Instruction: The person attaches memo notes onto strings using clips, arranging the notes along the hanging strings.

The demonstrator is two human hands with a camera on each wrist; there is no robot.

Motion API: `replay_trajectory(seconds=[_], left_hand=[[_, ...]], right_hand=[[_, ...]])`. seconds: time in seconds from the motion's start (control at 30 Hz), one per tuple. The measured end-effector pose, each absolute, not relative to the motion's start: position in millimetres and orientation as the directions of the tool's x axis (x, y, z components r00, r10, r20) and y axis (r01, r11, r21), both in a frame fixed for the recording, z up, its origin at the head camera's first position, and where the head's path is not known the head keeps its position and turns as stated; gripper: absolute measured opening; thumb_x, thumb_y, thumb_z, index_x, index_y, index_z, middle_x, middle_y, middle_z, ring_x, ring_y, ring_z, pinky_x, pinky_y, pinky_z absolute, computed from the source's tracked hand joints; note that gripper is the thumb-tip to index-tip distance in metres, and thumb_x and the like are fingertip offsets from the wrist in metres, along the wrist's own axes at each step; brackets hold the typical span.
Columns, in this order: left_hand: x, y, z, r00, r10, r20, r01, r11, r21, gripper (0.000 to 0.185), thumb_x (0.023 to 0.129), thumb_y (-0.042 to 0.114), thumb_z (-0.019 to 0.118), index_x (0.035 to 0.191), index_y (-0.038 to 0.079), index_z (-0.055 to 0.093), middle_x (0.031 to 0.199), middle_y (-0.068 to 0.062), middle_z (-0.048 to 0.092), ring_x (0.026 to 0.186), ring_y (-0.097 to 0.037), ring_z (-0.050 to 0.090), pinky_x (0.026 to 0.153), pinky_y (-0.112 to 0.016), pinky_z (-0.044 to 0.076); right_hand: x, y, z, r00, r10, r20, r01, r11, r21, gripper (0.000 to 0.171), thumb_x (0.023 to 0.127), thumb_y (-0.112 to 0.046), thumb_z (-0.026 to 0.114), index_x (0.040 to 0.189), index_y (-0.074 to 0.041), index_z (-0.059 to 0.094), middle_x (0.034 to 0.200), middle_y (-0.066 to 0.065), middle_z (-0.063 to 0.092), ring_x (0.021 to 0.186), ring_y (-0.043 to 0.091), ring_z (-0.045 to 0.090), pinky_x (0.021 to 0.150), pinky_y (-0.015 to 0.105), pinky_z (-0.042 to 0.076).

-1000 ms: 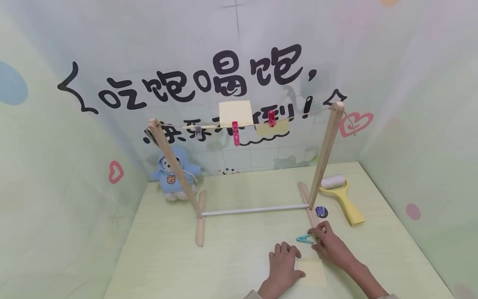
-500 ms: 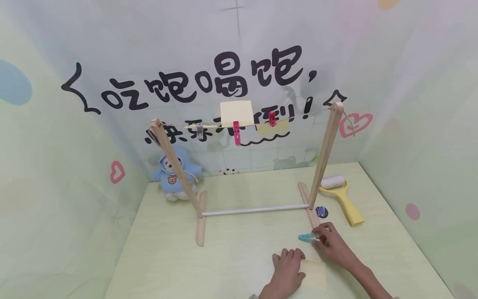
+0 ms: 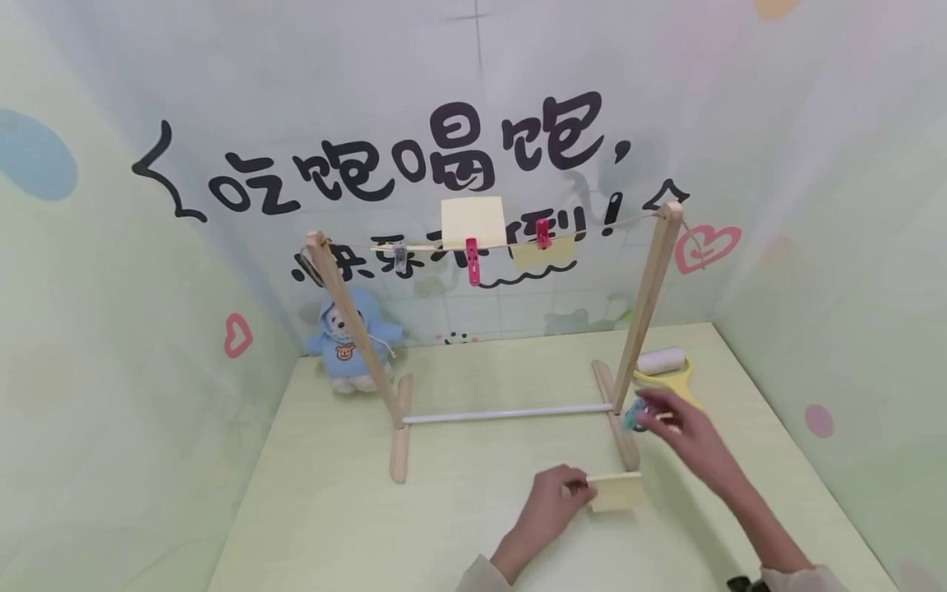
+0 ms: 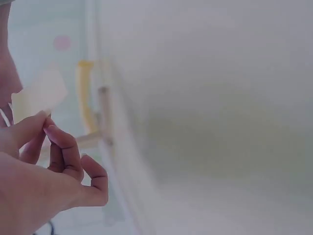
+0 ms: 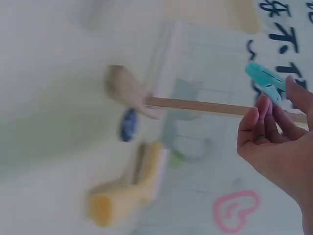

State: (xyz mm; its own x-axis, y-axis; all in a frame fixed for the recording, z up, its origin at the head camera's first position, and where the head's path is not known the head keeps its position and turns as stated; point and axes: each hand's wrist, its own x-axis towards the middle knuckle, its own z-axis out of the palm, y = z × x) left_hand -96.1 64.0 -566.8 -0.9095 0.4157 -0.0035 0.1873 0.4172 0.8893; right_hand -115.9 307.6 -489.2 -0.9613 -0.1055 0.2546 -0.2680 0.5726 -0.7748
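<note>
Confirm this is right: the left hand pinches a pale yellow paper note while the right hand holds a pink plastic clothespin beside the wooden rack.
One detail is wrong. The clothespin in the right hand is a teal plastic clothespin, not pink, as the right wrist view shows. The rest stands: the left hand pinches the pale yellow paper note beside the wooden rack.

Large black Chinese characters "吃饱喝饱," (image 3: 414,160) are read on the pale printed backdrop wall (image 3: 222,82). A second, smaller black line (image 3: 385,256) below is largely hidden; "倒!" is discernible.
</note>
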Motion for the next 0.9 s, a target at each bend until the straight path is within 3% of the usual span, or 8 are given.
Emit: replay_trajectory(seconds=[0.1,0.23,0.3,0.37,0.57,0.9], left_hand=[[-118.3,59.2,-532.7,-0.921,0.373,0.108,0.245,0.344,0.906,0.013,0.094,0.021,0.07,0.101,0.011,0.075,0.09,0.0,0.072,0.079,0.009,0.054,0.071,-0.012,0.047],[-152.3,58.9,-475.5,-0.92,0.291,0.264,0.343,0.271,0.899,0.015,0.096,0.023,0.068,0.103,0.011,0.074,0.093,-0.004,0.072,0.083,0.005,0.056,0.075,-0.014,0.048],[-168.0,61.9,-444.7,-0.924,0.237,0.299,0.352,0.226,0.908,0.017,0.096,0.024,0.068,0.104,0.011,0.075,0.093,-0.006,0.073,0.081,0.003,0.057,0.073,-0.015,0.049],[-181.2,65.7,-415.1,-0.926,0.196,0.322,0.357,0.175,0.918,0.019,0.096,0.025,0.069,0.105,0.01,0.076,0.092,-0.008,0.074,0.079,0.002,0.057,0.069,-0.015,0.048],[-206.8,77.8,-355.9,-0.937,0.128,0.325,0.332,0.043,0.942,0.024,0.099,0.028,0.066,0.104,0.008,0.077,0.082,-0.007,0.07,0.071,-0.003,0.056,0.062,-0.017,0.045],[-220.3,88.8,-333.0,-0.943,0.077,0.323,0.322,-0.018,0.947,0.022,0.098,0.026,0.067,0.103,0.006,0.077,0.072,0.001,0.062,0.066,-0.005,0.055,0.06,-0.017,0.044]], right_hand=[[-122.0,302.8,-425.0,-0.905,-0.159,0.396,-0.413,0.554,-0.722,0.033,0.092,0.0,0.069,0.125,-0.002,0.062,0.109,-0.001,0.068,0.095,-0.008,0.059,0.082,0.008,0.05],[-133.3,291.8,-345.2,-0.737,-0.261,0.624,-0.651,0.523,-0.55,0.04,0.077,0.016,0.075,0.114,0.0,0.068,0.122,-0.005,0.061,0.11,-0.003,0.055,0.086,0.007,0.045],[-141.3,285.1,-312.0,-0.655,-0.292,0.697,-0.723,0.513,-0.464,0.041,0.071,0.02,0.077,0.107,0.002,0.07,0.127,-0.002,0.057,0.117,0.001,0.051,0.089,0.009,0.042],[-150.0,277.8,-283.9,-0.617,-0.293,0.73,-0.746,0.513,-0.425,0.037,0.07,0.02,0.078,0.102,0.003,0.071,0.127,-0.006,0.054,0.122,0.004,0.048,0.089,0.012,0.041],[-182.4,258.8,-228.0,-0.6,-0.266,0.754,-0.738,0.549,-0.393,0.022,0.078,0.018,0.075,0.095,0.005,0.071,0.12,-0.019,0.047,0.121,0.001,0.044,0.092,0.013,0.037],[-213.5,253.8,-201.5,-0.629,-0.221,0.745,-0.694,0.591,-0.41,0.012,0.083,0.011,0.074,0.094,0.007,0.072,0.112,-0.024,0.042,0.112,-0.008,0.047,0.094,0.015,0.033]])
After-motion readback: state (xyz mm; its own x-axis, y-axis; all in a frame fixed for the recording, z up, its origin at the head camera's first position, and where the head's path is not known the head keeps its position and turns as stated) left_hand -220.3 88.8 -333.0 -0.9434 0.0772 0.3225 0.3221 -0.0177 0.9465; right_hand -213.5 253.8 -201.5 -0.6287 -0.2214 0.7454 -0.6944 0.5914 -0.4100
